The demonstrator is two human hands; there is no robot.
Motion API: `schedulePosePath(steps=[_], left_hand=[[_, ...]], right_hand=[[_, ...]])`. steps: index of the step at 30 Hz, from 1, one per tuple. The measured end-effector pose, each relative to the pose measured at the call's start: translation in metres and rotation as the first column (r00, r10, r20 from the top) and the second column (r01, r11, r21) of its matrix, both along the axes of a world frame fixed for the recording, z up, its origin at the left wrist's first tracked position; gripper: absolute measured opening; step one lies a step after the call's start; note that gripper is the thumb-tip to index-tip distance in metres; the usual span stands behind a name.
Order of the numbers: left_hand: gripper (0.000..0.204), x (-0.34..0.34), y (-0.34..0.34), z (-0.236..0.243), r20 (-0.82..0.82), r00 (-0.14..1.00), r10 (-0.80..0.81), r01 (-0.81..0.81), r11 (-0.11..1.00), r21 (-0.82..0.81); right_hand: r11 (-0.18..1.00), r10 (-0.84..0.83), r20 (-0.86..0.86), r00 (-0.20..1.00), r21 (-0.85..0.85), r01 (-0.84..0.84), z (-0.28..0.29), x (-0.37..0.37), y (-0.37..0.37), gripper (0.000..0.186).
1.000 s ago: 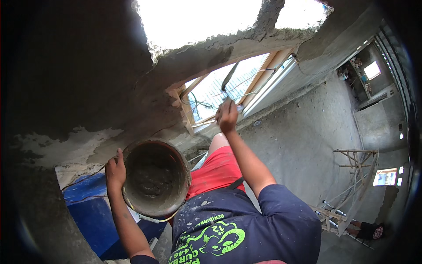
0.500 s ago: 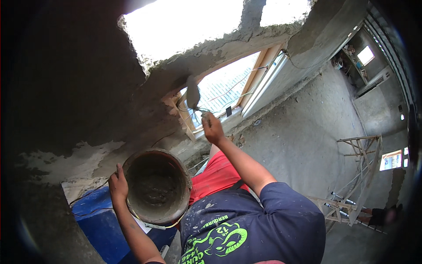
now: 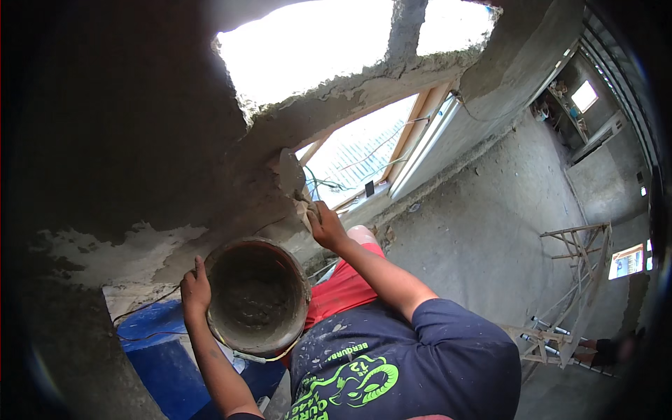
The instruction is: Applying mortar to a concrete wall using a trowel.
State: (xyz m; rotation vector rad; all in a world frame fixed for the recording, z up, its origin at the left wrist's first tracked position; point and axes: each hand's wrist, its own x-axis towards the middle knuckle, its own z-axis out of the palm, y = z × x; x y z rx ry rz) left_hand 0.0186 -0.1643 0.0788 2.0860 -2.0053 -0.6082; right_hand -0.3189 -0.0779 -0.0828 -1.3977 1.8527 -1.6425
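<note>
My left hand [image 3: 197, 290] grips the left side of a round bucket [image 3: 285, 269], its thumb up along the outside. Wet grey mortar [image 3: 255, 302] lies in the bottom of the bucket. In my right hand [image 3: 327, 227] is the handle of a trowel [image 3: 290, 173]. The trowel's grey blade points up and away, against or close to the wall by the lower left corner of the window opening; whether it touches cannot be made out. Dark, damp-looking plaster [image 3: 203, 168] covers the wall there.
A wooden window frame [image 3: 423, 115] with loose wires stands ahead. Above it are bright rough-edged openings [image 3: 315, 52]. A blue container [image 3: 157, 350] sits below the bucket. Scaffolding [image 3: 577, 280] stands on the concrete floor [image 3: 455, 231] at right, with a person's legs [image 3: 591, 352] nearby.
My right hand and the trowel have moved down and left, from in front of the window opening to the wall at its corner. My left hand still holds the bucket; the view has shifted slightly.
</note>
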Motion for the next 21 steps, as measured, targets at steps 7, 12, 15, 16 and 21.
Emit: schedulePosePath(steps=[7, 12, 15, 16, 21], left_hand=[[0.081, 0.004, 0.007, 0.01, -0.074, 0.996, -0.039, 0.044, 0.996, 0.071], [0.08, 0.006, -0.004, -0.005, -0.13, 0.989, -0.071, 0.065, 0.997, -0.047], [0.078, 0.016, 0.007, -0.003, -0.096, 0.995, 0.004, -0.006, 1.0, -0.022], [0.077, 0.012, 0.012, 0.003, -0.069, 0.997, 0.024, -0.022, 0.999, 0.036], [0.074, 0.016, 0.009, -0.007, -0.089, 0.996, -0.008, 0.008, 1.0, 0.0]], right_hand=[[0.928, -0.307, 0.236, 0.922, -0.139, 0.344, 0.043, -0.077, -0.044, 0.02], [0.957, -0.27, -0.093, 0.958, -0.139, 0.256, -0.009, -0.037, -0.08, 0.02], [0.984, 0.149, -0.155, 0.977, 0.116, -0.132, 0.0, 0.025, -0.032, 0.026], [0.951, 0.256, -0.15, 0.955, 0.215, -0.221, -0.001, 0.03, -0.013, 0.027], [0.929, 0.234, 0.394, 0.889, 0.178, -0.324, -0.042, 0.028, 0.062, 0.029]])
